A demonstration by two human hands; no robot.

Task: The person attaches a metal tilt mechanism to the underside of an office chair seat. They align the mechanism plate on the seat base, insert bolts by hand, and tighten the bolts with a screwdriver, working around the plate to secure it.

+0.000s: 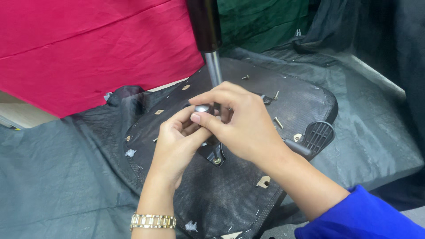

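We had both hands over the middle of the upturned black fabric-covered chair seat (248,194), which lay bottom-up on grey cloth (66,177). Left hand (177,146) and right hand (241,126) met at a small round silver metal knob-like part (202,108); the right thumb and forefinger were pinching it, and the left fingers curled in under it, grip closed around the same piece as far as we could tell. It sat just in front of the shiny steel gas-lift rod (213,67), above the black metal mounting plate (214,155). We judged the step went best with the left hand steadying from below while the right turned, keeping the piece square to the plate so it did not cross-thread. The part's rounded head pointed up toward the camera; its long axis ran roughly upright, parallel to the rod, shank hidden by fingers. Loose bolts (278,122) lay nearby on the seat.
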